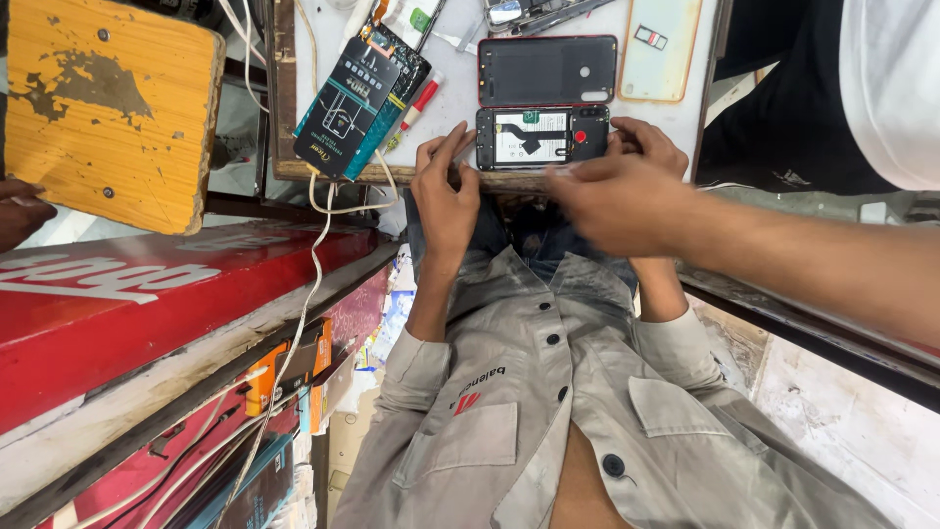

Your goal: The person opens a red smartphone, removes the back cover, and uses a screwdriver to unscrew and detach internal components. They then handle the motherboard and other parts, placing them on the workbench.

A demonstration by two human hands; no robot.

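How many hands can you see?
4: the left hand and right hand touch the opened phone; a co-worker's hand reaches across; another hand shows at the left edge. More may be hidden.

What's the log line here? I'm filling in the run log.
left hand: touching opened phone edge | right hand: on phone's other end | co-worker's hand: blurred, over wrist

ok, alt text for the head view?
An opened phone with its back off lies at the edge of a white workbench; the person's left hand touches its left end, the right hand its right end, partly hidden by another person's blurred arm. The red-rimmed back cover lies just beyond, a teal packet to the left.
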